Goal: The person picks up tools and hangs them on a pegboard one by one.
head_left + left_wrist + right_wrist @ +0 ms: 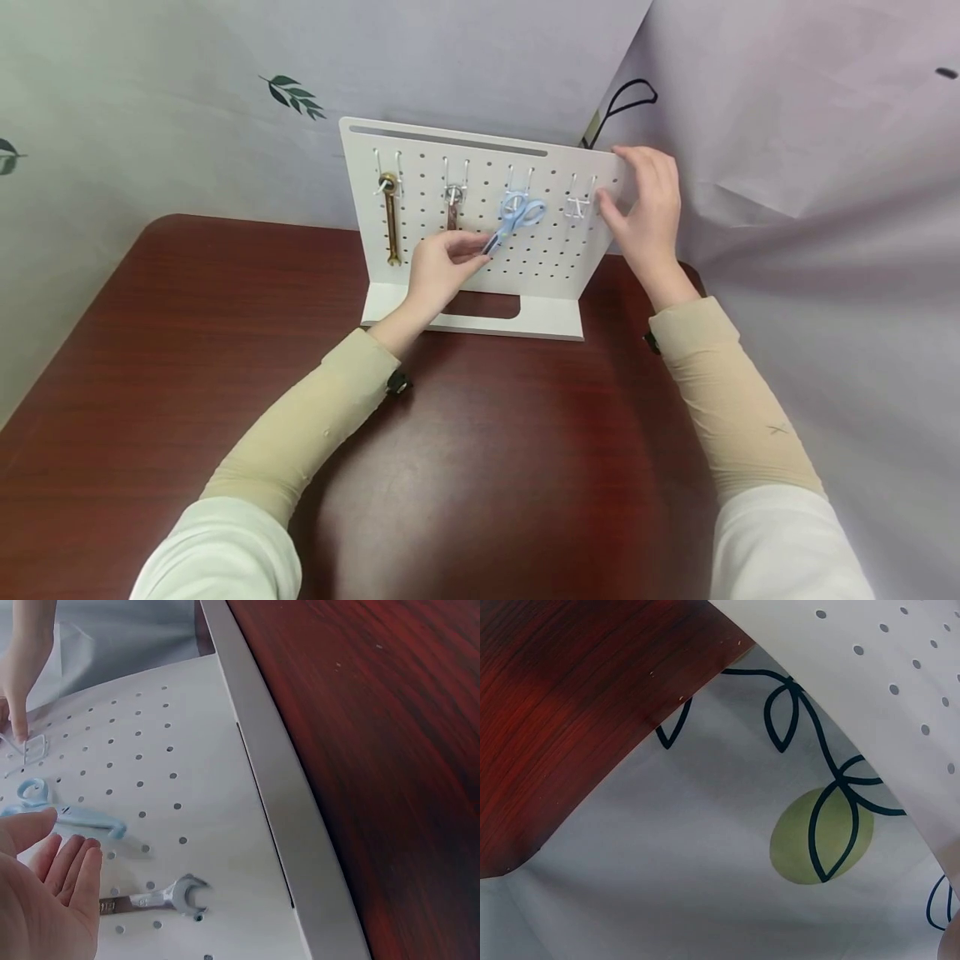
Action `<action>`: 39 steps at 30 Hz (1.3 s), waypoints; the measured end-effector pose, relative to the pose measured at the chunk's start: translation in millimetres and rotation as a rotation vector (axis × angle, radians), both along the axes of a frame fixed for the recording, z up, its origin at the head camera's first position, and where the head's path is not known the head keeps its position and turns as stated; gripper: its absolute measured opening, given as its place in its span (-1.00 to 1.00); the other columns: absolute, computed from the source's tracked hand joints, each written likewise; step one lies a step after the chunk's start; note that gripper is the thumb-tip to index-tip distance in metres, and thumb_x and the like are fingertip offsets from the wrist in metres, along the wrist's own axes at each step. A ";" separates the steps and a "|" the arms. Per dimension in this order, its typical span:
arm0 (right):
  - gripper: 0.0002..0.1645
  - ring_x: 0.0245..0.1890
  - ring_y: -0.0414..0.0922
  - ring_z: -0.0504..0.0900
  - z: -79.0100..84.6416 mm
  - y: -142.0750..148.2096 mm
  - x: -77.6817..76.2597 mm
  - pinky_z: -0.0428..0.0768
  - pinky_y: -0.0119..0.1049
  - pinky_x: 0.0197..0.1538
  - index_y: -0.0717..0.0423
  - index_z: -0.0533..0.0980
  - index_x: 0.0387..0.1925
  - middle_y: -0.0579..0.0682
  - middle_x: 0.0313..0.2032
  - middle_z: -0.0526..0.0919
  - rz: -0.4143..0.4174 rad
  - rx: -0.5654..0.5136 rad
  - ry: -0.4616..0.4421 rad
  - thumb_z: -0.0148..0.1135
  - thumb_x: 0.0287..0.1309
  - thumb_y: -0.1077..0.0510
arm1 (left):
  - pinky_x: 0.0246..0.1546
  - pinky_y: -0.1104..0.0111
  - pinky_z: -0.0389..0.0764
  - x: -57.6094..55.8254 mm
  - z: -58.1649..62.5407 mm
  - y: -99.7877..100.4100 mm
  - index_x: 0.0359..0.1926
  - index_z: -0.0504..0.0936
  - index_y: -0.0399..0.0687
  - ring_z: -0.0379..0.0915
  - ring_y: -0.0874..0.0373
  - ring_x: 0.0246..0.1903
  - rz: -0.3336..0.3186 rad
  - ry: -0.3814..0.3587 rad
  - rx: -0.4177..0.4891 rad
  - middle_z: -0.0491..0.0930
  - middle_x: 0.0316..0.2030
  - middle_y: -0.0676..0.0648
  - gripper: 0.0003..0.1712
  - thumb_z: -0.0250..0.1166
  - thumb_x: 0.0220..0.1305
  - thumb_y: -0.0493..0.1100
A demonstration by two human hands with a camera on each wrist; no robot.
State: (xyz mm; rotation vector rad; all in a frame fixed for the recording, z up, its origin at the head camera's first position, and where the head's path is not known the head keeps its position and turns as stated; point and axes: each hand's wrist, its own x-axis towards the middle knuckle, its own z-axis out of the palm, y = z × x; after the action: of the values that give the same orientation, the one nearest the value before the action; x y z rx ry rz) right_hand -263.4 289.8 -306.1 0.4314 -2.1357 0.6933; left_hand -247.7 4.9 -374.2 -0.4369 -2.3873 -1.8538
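Observation:
A pair of light blue scissors (517, 215) hangs from a hook on the white pegboard (480, 275). My left hand (442, 267) is at the blade end, thumb and fingers apart; in the left wrist view the scissors' blades (86, 817) show just past the thumb, not enclosed by the fingers. At the board's upper right corner, my right hand (651, 204) holds the edge, thumb in front beside a bare hook (576, 207). A brass-toned wrench (391, 221) hangs at the left. Between it and the scissors hangs a silver wrench (161, 900), partly hidden by the left hand.
The pegboard's base stands on a dark red wooden table (480, 450) near its back edge. Behind hangs a pale cloth (465, 58) with leaf prints. A black loop (633, 96) shows behind the board's right corner.

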 end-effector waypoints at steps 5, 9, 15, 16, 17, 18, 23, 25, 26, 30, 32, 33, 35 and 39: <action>-0.48 0.25 0.24 0.50 -0.2 0.7 -0.2 0.40 -0.05 0.46 0.30 0.59 0.22 0.30 0.15 0.66 0.006 0.000 0.006 0.42 0.21 0.33 | 0.07 0.36 0.76 6.3 1.5 -11.0 0.09 0.76 -0.31 0.79 -0.13 0.04 -0.004 0.014 -0.008 0.79 0.06 -0.28 -0.67 0.48 0.32 -0.36; -0.48 0.25 0.24 0.50 -0.1 -0.3 0.4 0.40 -0.05 0.46 0.30 0.59 0.22 0.30 0.15 0.66 0.014 -0.004 0.008 0.41 0.21 0.33 | 0.06 0.31 0.78 13.9 4.4 -22.3 0.08 0.77 -0.31 0.80 -0.15 0.01 -0.013 0.025 -0.037 0.80 0.04 -0.28 -0.68 0.48 0.32 -0.35; -0.48 0.26 0.24 0.50 -0.4 -0.1 1.1 0.40 -0.05 0.46 0.30 0.58 0.22 0.30 0.16 0.65 0.011 0.001 0.005 0.41 0.23 0.32 | 0.08 0.24 0.78 28.6 5.9 -43.7 0.07 0.76 -0.32 0.80 -0.16 -0.01 -0.042 0.043 -0.093 0.81 0.01 -0.29 -0.68 0.48 0.30 -0.37; -0.48 0.26 0.24 0.50 -0.5 0.0 1.1 0.40 -0.05 0.47 0.30 0.58 0.22 0.30 0.16 0.65 0.010 0.001 0.004 0.41 0.23 0.32 | 0.09 0.23 0.78 31.1 5.9 -47.8 0.07 0.76 -0.32 0.80 -0.16 -0.01 -0.045 0.050 -0.110 0.81 0.01 -0.28 -0.68 0.48 0.30 -0.37; -0.48 0.27 0.24 0.50 -0.5 0.2 1.0 0.40 -0.05 0.47 0.30 0.58 0.23 0.30 0.16 0.65 0.010 0.001 0.004 0.41 0.23 0.32 | 0.10 0.21 0.77 33.4 5.5 -51.9 0.08 0.76 -0.32 0.80 -0.16 -0.01 -0.046 0.057 -0.129 0.81 0.00 -0.29 -0.67 0.48 0.30 -0.37; -0.48 0.27 0.23 0.50 -0.6 0.3 0.9 0.40 -0.05 0.47 0.30 0.58 0.23 0.30 0.16 0.65 0.010 0.001 0.003 0.41 0.23 0.32 | 0.10 0.20 0.77 35.8 5.2 -56.3 0.08 0.76 -0.31 0.80 -0.16 -0.01 -0.044 0.064 -0.150 0.81 0.00 -0.28 -0.67 0.48 0.29 -0.37; -0.48 0.26 0.23 0.50 -0.9 0.7 0.0 0.41 -0.06 0.46 0.29 0.58 0.23 0.29 0.17 0.65 0.009 0.001 0.001 0.42 0.24 0.31 | 0.09 0.13 0.77 47.2 4.1 -78.8 0.08 0.77 -0.27 0.81 -0.15 -0.05 -0.034 0.101 -0.238 0.82 -0.02 -0.25 -0.64 0.52 0.26 -0.37; -0.48 0.26 0.22 0.50 -0.9 0.8 -0.2 0.41 -0.06 0.46 0.28 0.58 0.24 0.29 0.17 0.65 0.009 0.001 0.000 0.42 0.24 0.31 | 0.07 0.13 0.77 51.5 4.4 -88.1 0.06 0.78 -0.25 0.81 -0.14 -0.06 -0.025 0.107 -0.265 0.83 -0.03 -0.23 -0.65 0.53 0.24 -0.36; -0.48 0.26 0.22 0.50 -1.0 0.9 -0.3 0.41 -0.06 0.46 0.28 0.58 0.24 0.28 0.17 0.65 0.009 0.001 0.000 0.42 0.24 0.31 | 0.06 0.14 0.77 53.7 4.5 -92.7 0.05 0.78 -0.24 0.81 -0.14 -0.06 -0.020 0.107 -0.279 0.83 -0.04 -0.23 -0.66 0.53 0.24 -0.37; -0.47 0.26 0.22 0.50 -0.9 1.1 -1.0 0.41 -0.06 0.46 0.28 0.58 0.24 0.28 0.16 0.65 0.009 0.001 0.004 0.43 0.24 0.31 | -0.03 0.40 0.75 62.2 5.1 -111.4 0.01 0.79 -0.23 0.81 -0.15 -0.08 0.006 0.105 -0.328 0.83 -0.07 -0.22 -0.69 0.54 0.23 -0.36; -0.47 0.26 0.22 0.50 -1.0 1.2 -1.5 0.41 -0.06 0.46 0.28 0.58 0.23 0.28 0.16 0.65 0.010 0.001 0.006 0.43 0.23 0.31 | -0.10 0.60 0.69 66.8 5.3 -120.4 0.00 0.79 -0.23 0.80 -0.13 -0.11 0.020 0.105 -0.350 0.83 -0.08 -0.22 -0.70 0.54 0.23 -0.36; -0.47 0.26 0.22 0.50 -1.0 1.3 -1.7 0.41 -0.06 0.45 0.28 0.59 0.23 0.28 0.16 0.65 0.011 0.000 0.007 0.43 0.23 0.31 | -0.13 0.69 0.64 69.1 5.2 -124.9 -0.01 0.79 -0.22 0.81 -0.09 -0.12 0.028 0.103 -0.363 0.83 -0.08 -0.21 -0.70 0.54 0.23 -0.36; -0.47 0.26 0.22 0.51 -1.3 1.5 -2.1 0.41 -0.06 0.45 0.28 0.59 0.23 0.28 0.16 0.65 0.011 -0.001 0.008 0.43 0.23 0.31 | -0.18 0.80 0.56 73.9 4.5 -133.2 -0.01 0.79 -0.21 0.80 0.12 -0.18 0.039 0.099 -0.382 0.83 -0.08 -0.20 -0.70 0.54 0.22 -0.36; -0.48 0.26 0.22 0.51 -1.8 2.0 -2.2 0.41 -0.07 0.45 0.27 0.59 0.23 0.27 0.16 0.66 0.011 -0.002 0.009 0.43 0.22 0.31 | -0.20 0.83 0.54 83.2 -0.1 -148.7 -0.03 0.79 -0.20 0.61 0.65 -0.29 0.046 0.075 -0.403 0.83 -0.10 -0.22 -0.69 0.56 0.19 -0.37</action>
State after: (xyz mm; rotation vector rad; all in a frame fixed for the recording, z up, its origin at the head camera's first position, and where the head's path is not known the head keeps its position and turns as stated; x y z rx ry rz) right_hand -265.6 291.8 -308.0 0.4445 -2.1254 0.6987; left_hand -164.5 -143.8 -374.3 -0.4652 -2.6904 -1.3071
